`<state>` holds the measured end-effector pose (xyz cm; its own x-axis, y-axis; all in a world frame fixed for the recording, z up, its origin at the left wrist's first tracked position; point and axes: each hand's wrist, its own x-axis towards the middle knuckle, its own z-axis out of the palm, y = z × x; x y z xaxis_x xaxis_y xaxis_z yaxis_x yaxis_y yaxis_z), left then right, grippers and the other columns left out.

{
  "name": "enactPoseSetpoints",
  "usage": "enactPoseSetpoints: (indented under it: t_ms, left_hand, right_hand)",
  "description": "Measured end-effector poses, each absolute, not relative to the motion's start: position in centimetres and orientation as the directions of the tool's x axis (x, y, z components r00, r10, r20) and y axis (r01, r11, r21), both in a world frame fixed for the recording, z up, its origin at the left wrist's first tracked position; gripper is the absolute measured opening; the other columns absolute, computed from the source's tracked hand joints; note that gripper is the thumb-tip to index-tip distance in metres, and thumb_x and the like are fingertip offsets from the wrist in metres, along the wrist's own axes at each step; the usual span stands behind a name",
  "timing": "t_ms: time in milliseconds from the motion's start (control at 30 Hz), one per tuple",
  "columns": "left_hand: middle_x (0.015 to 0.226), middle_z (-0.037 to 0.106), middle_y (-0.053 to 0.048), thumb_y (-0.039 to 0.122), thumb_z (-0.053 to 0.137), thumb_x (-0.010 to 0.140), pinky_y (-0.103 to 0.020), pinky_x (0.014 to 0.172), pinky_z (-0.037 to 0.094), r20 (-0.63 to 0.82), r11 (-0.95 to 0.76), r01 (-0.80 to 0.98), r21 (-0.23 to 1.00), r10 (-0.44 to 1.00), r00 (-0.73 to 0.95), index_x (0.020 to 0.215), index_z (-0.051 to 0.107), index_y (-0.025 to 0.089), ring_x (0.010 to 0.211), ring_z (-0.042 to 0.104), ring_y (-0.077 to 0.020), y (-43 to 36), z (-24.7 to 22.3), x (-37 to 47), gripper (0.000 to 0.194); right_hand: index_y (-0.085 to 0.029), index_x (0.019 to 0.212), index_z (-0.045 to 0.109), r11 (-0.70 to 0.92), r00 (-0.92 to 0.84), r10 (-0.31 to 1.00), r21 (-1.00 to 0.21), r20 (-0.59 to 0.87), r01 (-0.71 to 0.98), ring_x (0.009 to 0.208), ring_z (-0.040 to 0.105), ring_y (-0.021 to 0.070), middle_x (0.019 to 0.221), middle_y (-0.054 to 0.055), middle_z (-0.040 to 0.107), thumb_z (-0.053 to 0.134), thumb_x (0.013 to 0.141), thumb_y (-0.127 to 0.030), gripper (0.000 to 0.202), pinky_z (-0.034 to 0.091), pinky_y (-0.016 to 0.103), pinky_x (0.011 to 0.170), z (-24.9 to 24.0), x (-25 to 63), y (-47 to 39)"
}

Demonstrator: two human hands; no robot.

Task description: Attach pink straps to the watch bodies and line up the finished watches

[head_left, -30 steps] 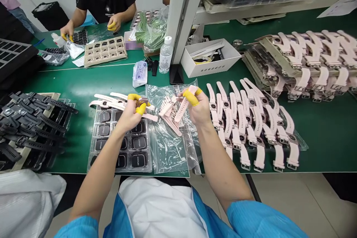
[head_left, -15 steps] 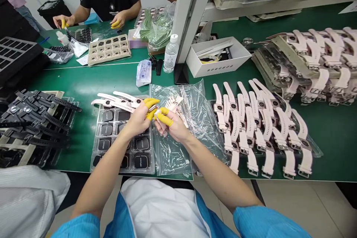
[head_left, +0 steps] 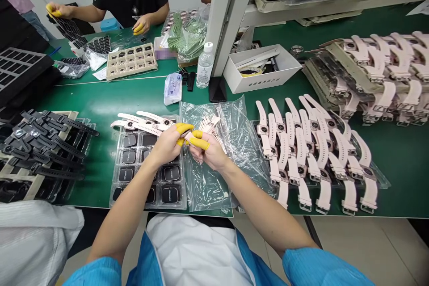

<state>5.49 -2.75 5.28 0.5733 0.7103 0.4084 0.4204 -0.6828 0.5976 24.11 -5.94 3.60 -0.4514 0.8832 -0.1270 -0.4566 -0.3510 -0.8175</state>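
My left hand (head_left: 168,144), in yellow finger covers, pinches a small dark watch case (head_left: 185,133) that is mostly hidden by the fingers. Meeting it from the right, my right hand (head_left: 209,149) grips a pale pink watch strap (head_left: 190,136) against the case. Whether strap and case are joined cannot be made out. Below and left of the hands lies a clear tray (head_left: 114,187) of black square watches, with pink-strapped watches (head_left: 144,124) across its far end. Loose pink straps (head_left: 211,125) rest on a clear plastic bag (head_left: 208,187) behind and under my right hand.
Pink-strapped watches (head_left: 301,147) fill a tray at the right, with stacked trays (head_left: 335,71) behind. Dark-strapped watches (head_left: 43,138) lie at the left. A bottle (head_left: 205,66), a white box (head_left: 264,71) and a post (head_left: 231,13) stand ahead. A co-worker (head_left: 134,0) sits opposite.
My hands stay together, with the fingers shifted slightly around the case and strap. Across the table, the co-worker's hand at the left has lifted a dark sheet of parts up and leftward.
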Motion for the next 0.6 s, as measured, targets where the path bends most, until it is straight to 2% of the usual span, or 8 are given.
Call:
enactPoseSetpoints:
  t_ms: [167,400,600]
  left_hand:
    - [0.129,0.066,-0.014,0.006,0.046,0.094,-0.044,0.103,0.054,0.375,-0.642,0.473,0.603,0.752,0.543,0.143,0.06,0.021,0.12,0.063,-0.0262,-2.87,4.94,5.74,0.053]
    - [0.129,0.061,-0.012,0.026,0.042,0.105,-0.048,0.109,0.051,0.304,-0.612,0.444,0.654,0.751,0.586,0.147,0.056,0.023,0.121,0.06,-0.0259,-2.86,5.38,5.4,0.044]
    - [0.115,0.064,-0.015,0.025,0.051,0.098,-0.05,0.101,0.053,0.251,-0.634,0.568,0.525,0.753,0.609,0.134,0.064,0.016,0.111,0.06,-0.0295,-2.83,5.48,5.53,0.039]
  right_hand:
    - [-0.022,0.085,0.055,-0.389,-0.446,0.885,-0.737,-0.132,-0.553,0.039,0.032,0.0074,0.05,-0.009,0.047,0.079,0.085,-0.045,0.033,0.027,0.02,0.039,3.83,24.03,-5.89]
    - [-0.022,0.083,0.054,-0.449,-0.448,0.871,-0.697,-0.201,-0.559,0.039,0.029,0.0063,0.05,-0.01,0.043,0.08,0.082,-0.043,0.034,0.023,0.018,0.039,3.29,24.34,-5.31]
    - [-0.02,0.079,0.054,-0.476,-0.478,0.849,-0.719,-0.226,-0.506,0.039,0.027,0.0051,0.05,-0.01,0.041,0.084,0.081,-0.047,0.04,0.021,0.018,0.038,3.02,24.5,-5.08]
